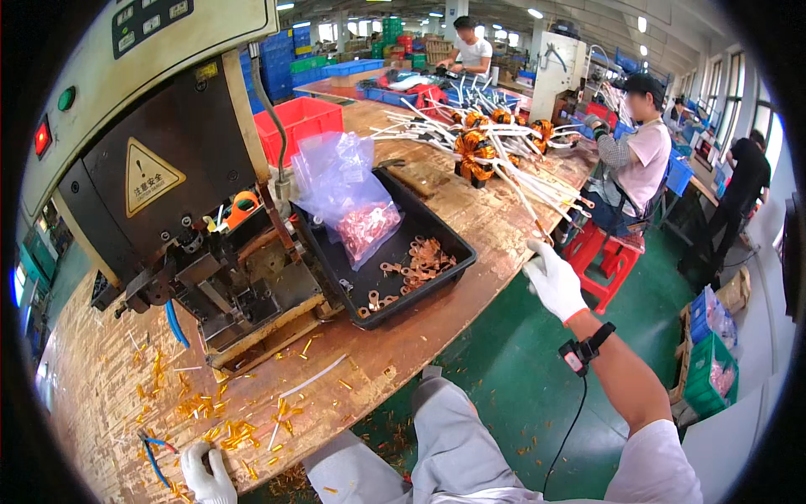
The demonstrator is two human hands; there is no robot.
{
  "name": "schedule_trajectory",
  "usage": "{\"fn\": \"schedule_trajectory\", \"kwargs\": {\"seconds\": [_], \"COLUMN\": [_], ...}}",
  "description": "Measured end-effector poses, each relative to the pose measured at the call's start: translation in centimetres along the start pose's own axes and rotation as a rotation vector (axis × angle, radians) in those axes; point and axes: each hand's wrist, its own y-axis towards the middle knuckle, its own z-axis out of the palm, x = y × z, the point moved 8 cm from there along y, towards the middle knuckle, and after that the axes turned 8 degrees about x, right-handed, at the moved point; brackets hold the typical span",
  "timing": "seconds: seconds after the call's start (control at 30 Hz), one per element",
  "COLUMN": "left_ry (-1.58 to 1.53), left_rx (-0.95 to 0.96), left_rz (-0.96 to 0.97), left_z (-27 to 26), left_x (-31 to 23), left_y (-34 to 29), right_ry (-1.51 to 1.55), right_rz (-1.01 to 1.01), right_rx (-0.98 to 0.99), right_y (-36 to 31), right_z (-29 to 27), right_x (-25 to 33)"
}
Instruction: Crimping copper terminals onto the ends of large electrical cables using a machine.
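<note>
My right hand [556, 284], in a white glove, reaches out past the table's right edge. Its fingertips close on the bare copper end of a white wire [527, 207], which runs back to an orange-and-black wound coil [475, 156]. My left hand [207, 475], also gloved, lies on the near left of the table with thumb and fingers apart and nothing in it. Beside it are blue-handled pliers [153, 460], not held, among scattered small yellow tube scraps [239, 434].
A press machine [159, 160] with a warning sign stands at left. Next to it, a black tray [395, 315] holds copper lugs [426, 262] and a plastic bag of lugs [366, 227]. More coils with white wires lie behind. A co-worker [642, 155] sits at right by a red stool [603, 260].
</note>
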Motion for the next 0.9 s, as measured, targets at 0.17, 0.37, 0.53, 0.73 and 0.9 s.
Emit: {"fn": "schedule_trajectory", "kwargs": {"seconds": [0.17,0.37,0.53,0.73,0.9], "left_ry": [-0.15,-0.12,-0.137,-0.157,-0.039], "left_rx": [-0.108,-0.107,-0.108,-0.102,0.019], "left_rz": [0.001,0.022,-0.023,0.021,-0.007], "left_z": [1.0,0.7,1.0,1.2,-0.3], "left_x": [1.3,0.8,2.0,1.1,-1.4], "left_y": [-0.3,-0.1,-0.5,-0.3,0.7], "right_ry": [-0.119,-0.287,-0.242,-0.541,-0.697], "right_rz": [-0.371,-0.603,-0.751,-0.771,-0.789], "right_rx": [-0.126,-0.185,0.119,0.467,0.595], "right_y": [1.8,2.7,2.9,4.2,4.1], "right_z": [1.0,4.1,9.1,17.3,23.7], "right_x": [3.4,10.7,19.0,21.3,23.2]}}
